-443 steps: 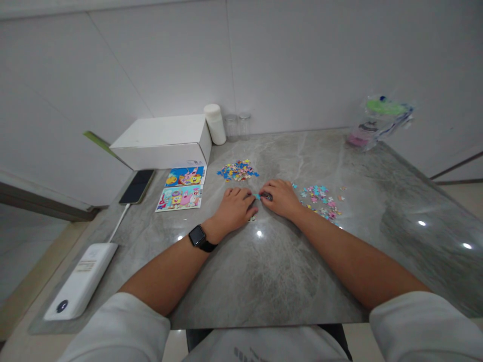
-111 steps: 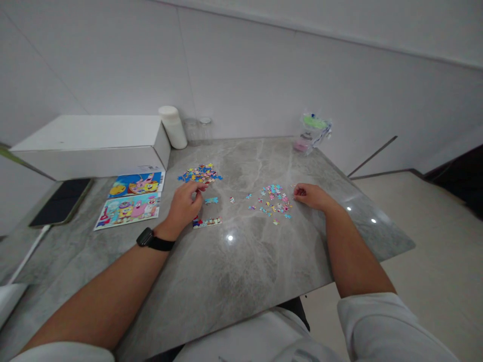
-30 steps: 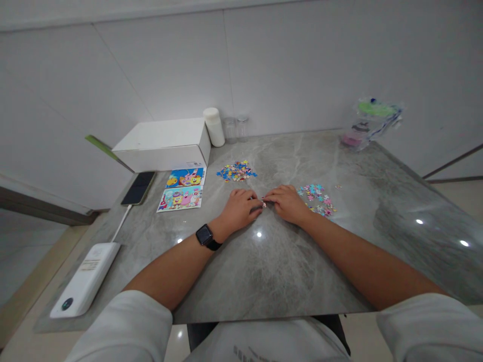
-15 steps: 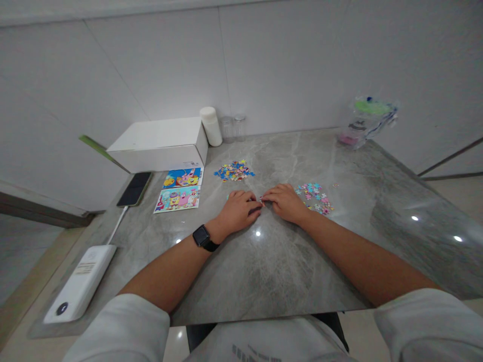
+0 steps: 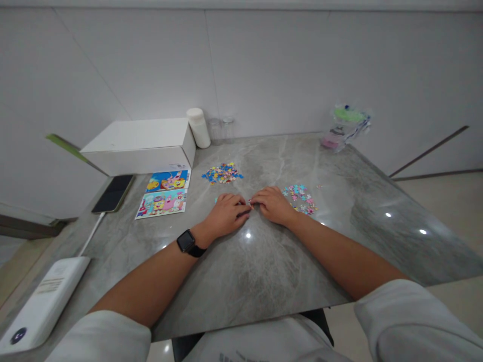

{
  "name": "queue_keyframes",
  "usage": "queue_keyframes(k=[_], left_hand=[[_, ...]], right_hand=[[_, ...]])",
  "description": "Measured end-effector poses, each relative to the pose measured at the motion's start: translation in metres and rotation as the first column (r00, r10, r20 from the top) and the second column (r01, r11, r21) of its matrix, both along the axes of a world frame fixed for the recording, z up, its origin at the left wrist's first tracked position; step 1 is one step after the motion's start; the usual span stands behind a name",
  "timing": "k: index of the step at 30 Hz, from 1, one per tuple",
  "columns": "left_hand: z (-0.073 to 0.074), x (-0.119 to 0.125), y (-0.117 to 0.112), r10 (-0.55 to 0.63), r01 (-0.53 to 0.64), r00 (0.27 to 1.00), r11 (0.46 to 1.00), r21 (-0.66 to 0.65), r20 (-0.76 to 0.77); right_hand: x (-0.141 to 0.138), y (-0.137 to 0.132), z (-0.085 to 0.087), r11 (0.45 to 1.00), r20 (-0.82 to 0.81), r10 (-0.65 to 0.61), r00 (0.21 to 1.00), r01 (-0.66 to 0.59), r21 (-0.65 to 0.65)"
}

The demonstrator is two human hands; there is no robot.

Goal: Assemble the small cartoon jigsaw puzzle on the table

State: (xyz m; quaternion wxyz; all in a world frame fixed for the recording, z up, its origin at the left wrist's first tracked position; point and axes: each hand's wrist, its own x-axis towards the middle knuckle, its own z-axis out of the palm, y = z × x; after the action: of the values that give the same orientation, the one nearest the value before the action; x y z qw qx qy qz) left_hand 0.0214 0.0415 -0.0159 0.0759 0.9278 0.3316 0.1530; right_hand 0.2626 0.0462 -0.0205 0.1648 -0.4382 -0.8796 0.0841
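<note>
My left hand (image 5: 226,215) rests low over the table, thumb and fingers closed at small jigsaw puzzle pieces (image 5: 249,202). From the other side my right hand (image 5: 272,204) pinches at the same spot, its fingertips almost meeting the left ones. The pieces between them are mostly hidden. A light blue bit shows just beyond the left hand's knuckles. Right of my right hand lies a loose group of pink and blue puzzle pieces (image 5: 302,198). Farther off, a denser heap of blue and yellow puzzle pieces (image 5: 222,173) lies on the table.
Two cartoon picture cards (image 5: 162,202) lie at the left, before a white box (image 5: 136,146). A white bottle (image 5: 198,128) and two clear jars (image 5: 222,130) stand by the wall. A phone (image 5: 113,193) is cabled to a white power bank (image 5: 45,304). A plastic bag (image 5: 345,128) sits back right.
The whole view has shifted, so things on the table appear farther left. Both hands stay together at the same spot, their fingers still closed around the small pieces.
</note>
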Motion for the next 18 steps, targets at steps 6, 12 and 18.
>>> queue_keyframes(k=[6,12,18], left_hand=[[0.001,-0.001,-0.001,-0.007,0.007,1.0,1.0,0.017,0.007],[0.003,-0.002,0.0,0.002,-0.003,1.0,0.999,0.04,0.021],[0.001,-0.004,0.002,-0.001,-0.001,0.999,0.998,0.065,0.036]], right_hand=[[0.0,-0.001,0.003,1.0,0.016,-0.008,1.0,0.008,-0.018],[-0.001,-0.002,0.004,0.997,-0.02,-0.075,0.997,0.075,0.003],[0.045,0.005,0.06,0.933,-0.22,-0.307,0.926,0.338,0.122]])
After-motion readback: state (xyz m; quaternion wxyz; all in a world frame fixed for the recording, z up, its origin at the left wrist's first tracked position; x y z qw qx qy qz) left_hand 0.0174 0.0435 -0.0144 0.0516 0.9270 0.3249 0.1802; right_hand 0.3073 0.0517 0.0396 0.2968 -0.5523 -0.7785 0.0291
